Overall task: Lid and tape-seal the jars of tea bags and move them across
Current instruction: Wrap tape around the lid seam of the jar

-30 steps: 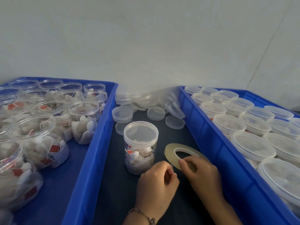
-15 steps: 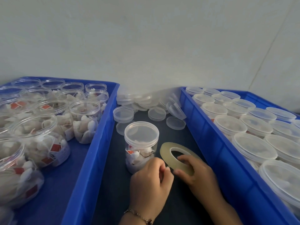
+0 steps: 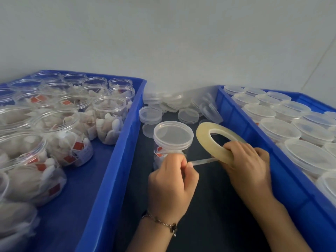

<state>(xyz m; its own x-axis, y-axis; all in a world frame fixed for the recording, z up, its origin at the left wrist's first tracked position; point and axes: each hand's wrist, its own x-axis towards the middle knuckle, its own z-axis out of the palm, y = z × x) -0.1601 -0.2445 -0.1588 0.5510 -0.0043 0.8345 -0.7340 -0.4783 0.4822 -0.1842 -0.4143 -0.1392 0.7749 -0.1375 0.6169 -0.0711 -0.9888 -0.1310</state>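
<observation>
At lower centre, the left hand (image 3: 171, 180) pinches a clear strip of tape (image 3: 203, 161) pulled from a flat, yellowish tape roll (image 3: 211, 142) gripped by the right hand (image 3: 247, 164). The lidded round plastic jar of tea bags (image 3: 172, 142) stands just behind the left hand on the dark surface (image 3: 209, 206).

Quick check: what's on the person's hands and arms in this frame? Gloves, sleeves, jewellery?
No gloves: both the left hand and the right hand are bare. No sleeves show; the forearms are uncovered down to the frame edge. The left wrist wears a thin chain bracelet with small dark clover-shaped charms. No ring or watch is visible.
</observation>
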